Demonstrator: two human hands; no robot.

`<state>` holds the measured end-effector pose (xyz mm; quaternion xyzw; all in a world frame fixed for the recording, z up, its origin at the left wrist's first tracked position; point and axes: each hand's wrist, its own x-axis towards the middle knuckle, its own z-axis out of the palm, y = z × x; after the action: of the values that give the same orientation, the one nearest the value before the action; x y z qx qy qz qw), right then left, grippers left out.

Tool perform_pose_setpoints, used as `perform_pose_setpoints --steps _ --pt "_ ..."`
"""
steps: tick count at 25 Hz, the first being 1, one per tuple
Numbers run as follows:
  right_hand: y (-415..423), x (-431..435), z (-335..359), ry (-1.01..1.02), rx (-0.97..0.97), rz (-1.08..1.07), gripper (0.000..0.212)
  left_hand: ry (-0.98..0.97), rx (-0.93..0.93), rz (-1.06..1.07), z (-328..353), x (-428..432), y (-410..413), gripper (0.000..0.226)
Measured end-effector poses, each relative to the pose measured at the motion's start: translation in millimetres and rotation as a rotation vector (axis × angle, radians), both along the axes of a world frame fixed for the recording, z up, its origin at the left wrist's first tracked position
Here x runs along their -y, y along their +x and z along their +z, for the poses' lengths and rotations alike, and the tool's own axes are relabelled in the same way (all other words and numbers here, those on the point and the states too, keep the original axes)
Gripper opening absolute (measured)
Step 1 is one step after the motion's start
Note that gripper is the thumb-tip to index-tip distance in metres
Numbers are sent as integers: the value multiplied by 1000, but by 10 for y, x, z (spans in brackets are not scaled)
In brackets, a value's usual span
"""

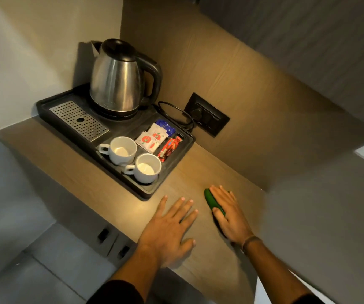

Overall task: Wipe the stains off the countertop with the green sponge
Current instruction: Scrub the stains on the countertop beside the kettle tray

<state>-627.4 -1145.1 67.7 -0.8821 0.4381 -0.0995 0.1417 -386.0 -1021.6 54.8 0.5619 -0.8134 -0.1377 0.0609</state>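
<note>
The green sponge (211, 199) lies on the wooden countertop (198, 174), mostly covered by my right hand (229, 212). That hand presses flat on the sponge with its thumb hooked around the near edge. Only the sponge's left side shows. My left hand (170, 229) rests flat on the countertop to the left of the sponge, fingers spread, holding nothing. I cannot make out any stains on the wood.
A black tray (185, 150) sits at the back left with a steel kettle (117, 80), two white cups (121, 150), sachets (152, 138) and a metal drip grid (80, 120). A wall socket (207, 114) with the kettle cord is behind. The counter edge runs just under my wrists.
</note>
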Motion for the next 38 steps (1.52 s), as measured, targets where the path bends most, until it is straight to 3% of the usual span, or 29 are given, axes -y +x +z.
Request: perform_pose_setpoints --steps 3,8,13,18,22,26,30,32,38 --pt "-4 -7 131 48 15 -332 58 -21 17 -15 -6 5 -17 77" --pt "-4 -924 -5 42 24 -106 65 -11 11 -21 -5 -22 -20 77" --pt "78 -795 166 48 13 -386 61 -39 -7 -18 -39 -14 -10 77" --pt "-13 -1488 27 43 -4 -183 70 -35 -3 -27 -44 -6 -7 77" --pt "4 -1372 144 69 -27 -398 72 -17 25 -40 -10 -11 -7 77" --pt "150 -1756 212 20 -62 -264 73 -36 58 2 236 -225 41 81" --pt "270 -1716 161 -18 -88 -432 63 -70 38 18 249 -415 78 84" --pt "397 -1867 228 -85 -98 -392 64 -111 19 81 280 -720 198 85" --pt "1363 -3230 173 -191 -143 -45 70 -136 9 421 143 -2746 1059 86"
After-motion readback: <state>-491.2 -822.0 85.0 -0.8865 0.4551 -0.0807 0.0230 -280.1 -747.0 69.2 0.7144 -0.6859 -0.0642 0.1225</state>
